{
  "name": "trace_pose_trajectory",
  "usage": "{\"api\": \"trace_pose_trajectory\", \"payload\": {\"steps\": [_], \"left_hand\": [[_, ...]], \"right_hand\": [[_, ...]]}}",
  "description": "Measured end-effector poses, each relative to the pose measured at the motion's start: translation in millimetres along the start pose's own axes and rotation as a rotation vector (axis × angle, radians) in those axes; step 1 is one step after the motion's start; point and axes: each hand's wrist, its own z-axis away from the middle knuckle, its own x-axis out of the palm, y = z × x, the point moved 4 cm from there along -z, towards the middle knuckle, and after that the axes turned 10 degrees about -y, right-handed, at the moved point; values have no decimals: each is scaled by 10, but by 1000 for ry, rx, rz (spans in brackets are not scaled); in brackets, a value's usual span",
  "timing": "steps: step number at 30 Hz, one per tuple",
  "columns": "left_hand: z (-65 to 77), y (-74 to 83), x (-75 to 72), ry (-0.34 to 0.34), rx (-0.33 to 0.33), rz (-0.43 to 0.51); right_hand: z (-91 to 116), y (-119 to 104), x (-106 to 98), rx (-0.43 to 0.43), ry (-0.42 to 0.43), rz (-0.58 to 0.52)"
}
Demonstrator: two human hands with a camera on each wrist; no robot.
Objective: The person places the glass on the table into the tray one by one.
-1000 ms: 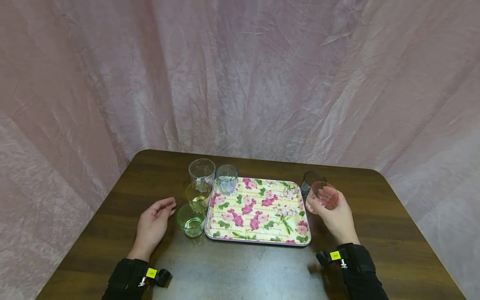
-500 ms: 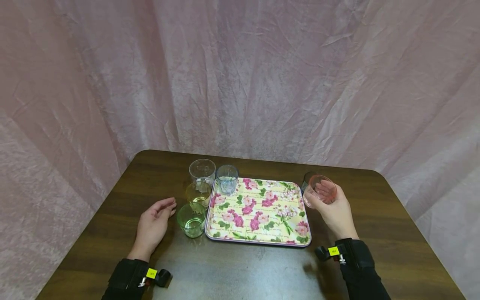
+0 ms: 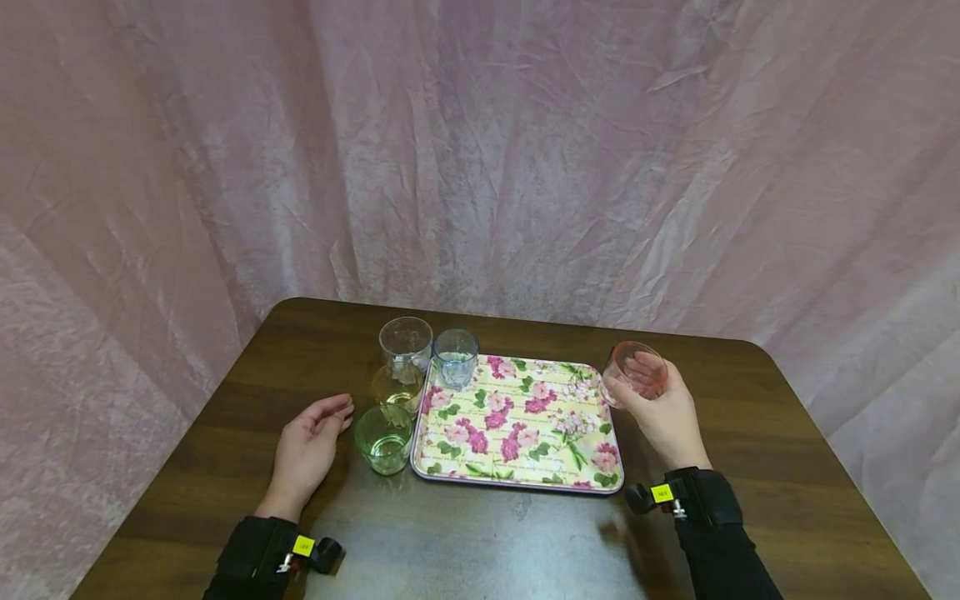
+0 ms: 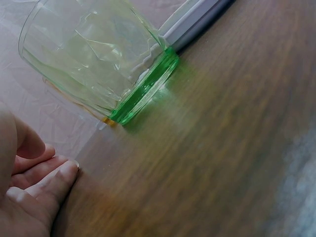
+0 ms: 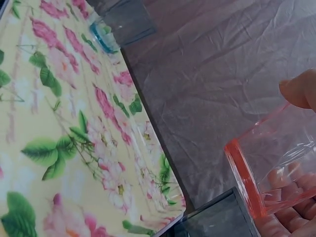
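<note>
My right hand [image 3: 671,425] holds a pink-tinted glass [image 3: 621,377] up at the tray's right side, thumb on one side and fingers round the other. In the right wrist view the glass's red base [image 5: 244,177] hangs close by a dark grey glass [image 5: 219,217]. That grey glass is hidden behind the pink one in the head view. My left hand [image 3: 303,450] rests on the table, fingers loosely bent and holding nothing. Just right of it stands a green glass [image 3: 385,442]. A blue-tinted glass [image 3: 455,358] stands on the flowered tray [image 3: 517,425], at its back left corner.
Behind the green glass, along the tray's left edge, stand a yellow glass [image 3: 397,387] and a clear glass [image 3: 405,337]. The wooden table [image 3: 465,542] has rounded back corners. A pink curtain [image 3: 480,167] hangs behind it.
The right hand has moved the pink glass slightly away from me and to the left, so it now covers the dark grey glass. The left hand and the other glasses have stayed put.
</note>
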Motion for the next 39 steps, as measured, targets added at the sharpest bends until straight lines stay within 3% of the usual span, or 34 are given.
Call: {"api": "trace_pose_trajectory", "payload": {"steps": [30, 39], "left_hand": [[-2, -5, -1, 17, 22, 27], [-8, -1, -1, 7, -7, 11]], "right_hand": [[-166, -142, 201, -43, -61, -30], [-208, -184, 292, -49, -102, -72]]}}
